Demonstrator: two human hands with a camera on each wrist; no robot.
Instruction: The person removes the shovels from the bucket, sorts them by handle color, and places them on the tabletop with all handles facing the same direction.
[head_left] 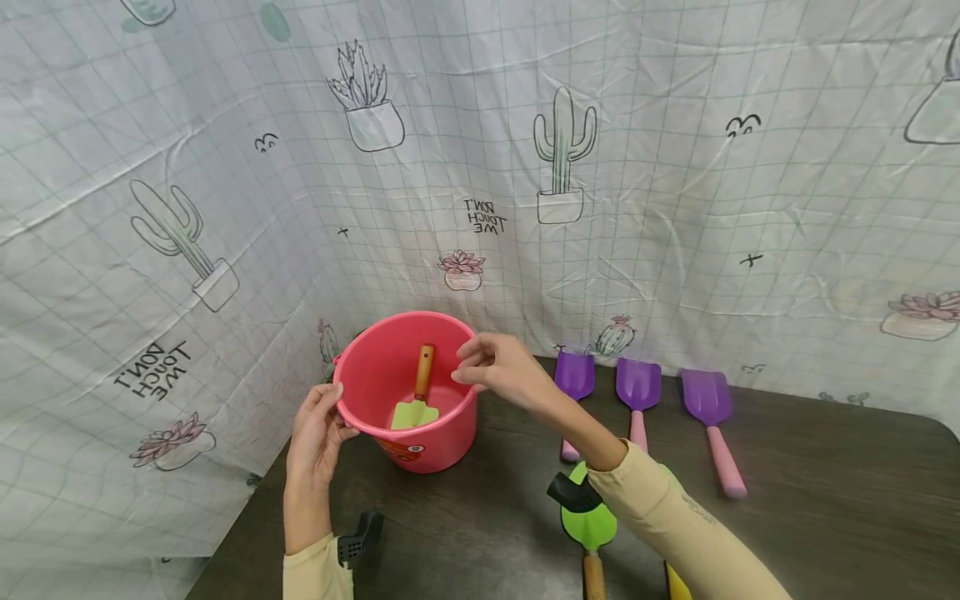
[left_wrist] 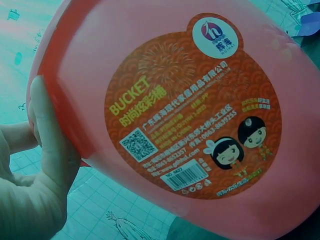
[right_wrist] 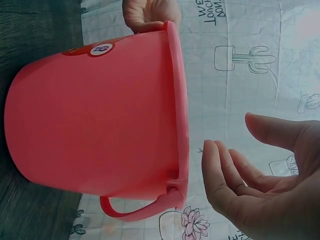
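Note:
A pink bucket [head_left: 450, 429] stands on the dark table. Inside it lies a small shovel [head_left: 415, 414] with a light-green blade and a wooden handle. My left hand [head_left: 313, 433] pinches the bucket's left rim between thumb and fingers; in the left wrist view that hand [left_wrist: 45, 155] is beside the orange label [left_wrist: 195, 110]. Over the right rim hovers my right hand [head_left: 498, 371], fingers loosely bent and holding nothing. The right wrist view shows a gap between this hand [right_wrist: 255, 185] and the rim, with the bucket's handle [right_wrist: 135, 212] hanging folded down.
Three purple shovels with pink handles, including the rightmost shovel [head_left: 707, 398], lie right of the bucket. A green shovel [head_left: 590, 527] with a wooden handle lies nearer, beside a yellow handle [head_left: 678, 585] partly under the right sleeve. A printed curtain [head_left: 420, 208] hangs behind and at left.

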